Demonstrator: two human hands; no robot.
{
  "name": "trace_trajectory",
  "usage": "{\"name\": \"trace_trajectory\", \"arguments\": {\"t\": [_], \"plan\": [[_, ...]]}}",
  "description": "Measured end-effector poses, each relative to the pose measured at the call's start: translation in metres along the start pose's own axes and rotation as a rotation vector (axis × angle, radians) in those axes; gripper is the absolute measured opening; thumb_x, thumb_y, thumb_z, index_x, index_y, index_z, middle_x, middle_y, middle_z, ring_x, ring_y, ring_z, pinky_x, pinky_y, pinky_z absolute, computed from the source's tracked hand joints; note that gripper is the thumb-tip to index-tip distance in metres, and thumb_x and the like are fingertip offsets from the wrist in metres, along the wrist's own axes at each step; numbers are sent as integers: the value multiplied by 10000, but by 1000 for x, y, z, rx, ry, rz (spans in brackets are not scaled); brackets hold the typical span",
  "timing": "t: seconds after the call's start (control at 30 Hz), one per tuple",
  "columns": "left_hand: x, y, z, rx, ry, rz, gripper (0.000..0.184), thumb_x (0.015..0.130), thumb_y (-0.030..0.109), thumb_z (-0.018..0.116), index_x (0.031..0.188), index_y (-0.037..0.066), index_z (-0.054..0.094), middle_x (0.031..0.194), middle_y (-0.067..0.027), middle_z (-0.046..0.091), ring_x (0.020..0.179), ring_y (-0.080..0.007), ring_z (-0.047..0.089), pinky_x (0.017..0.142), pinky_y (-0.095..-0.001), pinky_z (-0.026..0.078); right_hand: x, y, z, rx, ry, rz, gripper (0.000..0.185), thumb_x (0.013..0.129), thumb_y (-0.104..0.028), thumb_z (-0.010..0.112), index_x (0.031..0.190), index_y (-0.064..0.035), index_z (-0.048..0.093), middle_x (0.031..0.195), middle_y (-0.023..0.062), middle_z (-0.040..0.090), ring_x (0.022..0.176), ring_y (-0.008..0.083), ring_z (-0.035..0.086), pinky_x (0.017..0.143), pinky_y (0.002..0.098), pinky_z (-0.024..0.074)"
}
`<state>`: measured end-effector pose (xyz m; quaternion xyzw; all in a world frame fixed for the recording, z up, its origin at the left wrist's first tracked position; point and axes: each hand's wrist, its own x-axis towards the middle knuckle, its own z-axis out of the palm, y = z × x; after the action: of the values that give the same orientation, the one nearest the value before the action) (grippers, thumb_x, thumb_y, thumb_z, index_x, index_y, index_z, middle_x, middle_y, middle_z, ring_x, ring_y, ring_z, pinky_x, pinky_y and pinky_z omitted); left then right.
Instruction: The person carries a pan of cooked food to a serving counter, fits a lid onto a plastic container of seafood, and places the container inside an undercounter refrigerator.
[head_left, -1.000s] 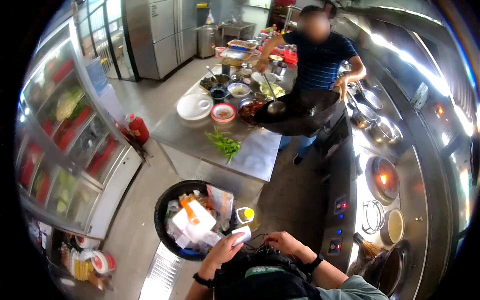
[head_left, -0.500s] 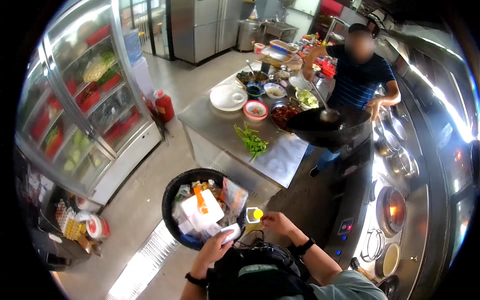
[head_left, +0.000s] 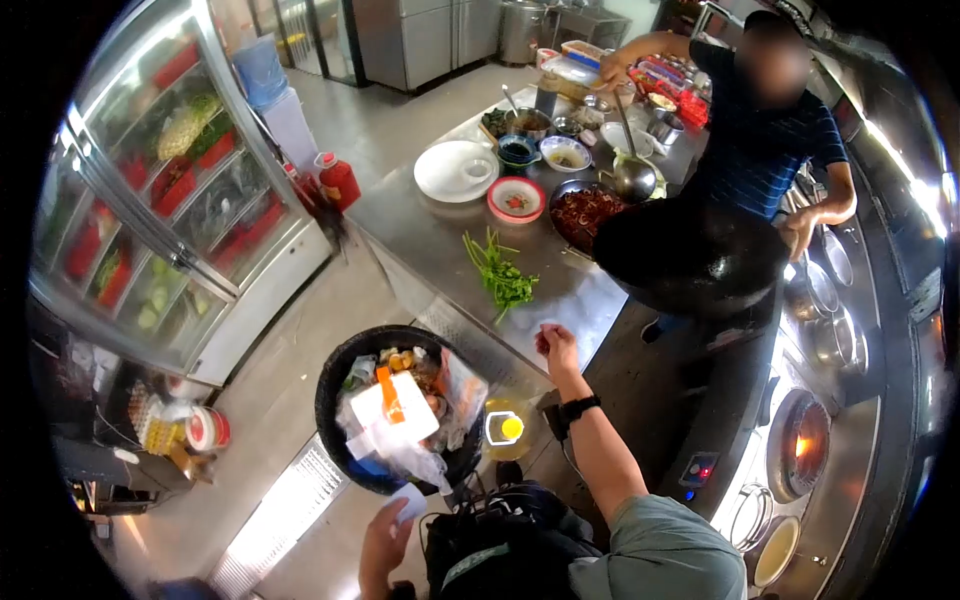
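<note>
- At the bottom of the frame, left of centre, the left hand (head_left: 385, 540) has its fingers closed around a small white object (head_left: 408, 505), just below the rim of the black bin; what the object is cannot be made out.
- Near the middle of the frame, the right hand (head_left: 557, 348) reaches up by the near edge of the steel table (head_left: 400, 235), its fingers partly curled; whether they hold anything, I cannot tell.
- Left of the right arm, the black bin (head_left: 332, 400) is full of mixed refuse, with a white box (head_left: 405, 412) crossed by an orange strip on top.
- Just beside the bin, on its right, is a clear container (head_left: 497, 430) of yellowish liquid with a yellow cap.
- Up from the right hand, leafy green stalks (head_left: 500, 275) lie loose on the table, near its front edge.
- Behind them sit a red-rimmed bowl (head_left: 516, 200), a white plate (head_left: 450, 172) and a dish of dark red food (head_left: 583, 215).
- At the lower right of the frame, a flame glows in a round burner (head_left: 798, 440).
- Toward the upper right, a co-worker (head_left: 760, 150) tilts a large black wok (head_left: 690, 260) and holds a ladle (head_left: 632, 180) over the table.
- Across the upper left stands a glass-doored cabinet (head_left: 170, 200) with red trays inside.
</note>
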<state>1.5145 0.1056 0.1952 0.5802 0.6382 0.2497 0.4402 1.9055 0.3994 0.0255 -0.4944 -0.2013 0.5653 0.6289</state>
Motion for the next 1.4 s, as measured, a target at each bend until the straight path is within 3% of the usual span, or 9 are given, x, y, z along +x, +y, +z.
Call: {"name": "trace_trajectory", "arguments": {"t": [0.3,0.47,0.6,0.7,0.93,1.0,1.07,1.2,1.4], "plan": [[-14,14,33,25,95,-171,283,926,56,609,1197,-21,579,1060,-167,684,935,-223,672,821,-329,513,151,-25,-8,239,191,-115,241,960,-156,626,1131,-1,554,813,63,539,652,151,480,540,326,412],[-9,43,42,-81,135,-246,312,940,62,596,1240,-17,571,1142,-188,653,1055,-278,638,891,-353,495,177,-48,12,382,461,-92,121,992,-170,584,1015,-60,540,705,30,487,551,118,388,495,314,362],[-5,52,46,-167,132,-365,306,964,99,584,1246,-22,587,1249,-229,614,1178,-359,587,948,-391,479,206,-51,-10,441,308,-170,163,979,-203,606,1071,-74,568,728,7,521,575,144,448,528,309,390],[-4,54,51,-175,141,-320,312,965,93,580,1256,-22,577,1237,-225,621,1157,-355,598,936,-388,486,219,-59,-21,575,342,1,245,974,-269,615,809,-103,542,643,7,485,553,141,440,504,296,379],[-2,54,50,92,77,-65,316,963,88,585,1262,-13,575,1229,-221,623,1148,-351,601,933,-385,491,145,-77,-55,511,333,-54,298,1018,-225,528,758,-82,495,639,53,456,559,199,449,533,373,420],[1,66,56,24,180,-74,273,919,30,612,1186,-25,596,1063,-170,679,951,-233,681,814,-319,524,122,-53,-91,576,226,-13,322,1030,-207,497,744,-62,471,637,73,469,573,221,473,560,395,432],[-5,51,56,32,184,-69,277,919,29,610,1190,-27,594,1072,-173,677,953,-240,680,818,-322,524,80,-59,-81,458,434,91,333,1043,-200,455,745,-50,456,662,87,498,591,229,496,570,405,431],[-15,56,51,79,142,-242,277,925,23,596,1194,-42,593,1095,-190,669,978,-256,672,834,-335,521,26,-36,-111,360,390,124,253,1049,-156,374,876,11,455,755,131,520,634,274,529,653,429,500],[-43,34,46,134,168,-146,337,921,25,586,1252,-35,581,1147,-214,650,1018,-300,658,876,-367,513,-6,-16,-138,372,425,320,160,992,-33,318,858,26,382,842,148,442,653,271,474,726,449,565]]}}
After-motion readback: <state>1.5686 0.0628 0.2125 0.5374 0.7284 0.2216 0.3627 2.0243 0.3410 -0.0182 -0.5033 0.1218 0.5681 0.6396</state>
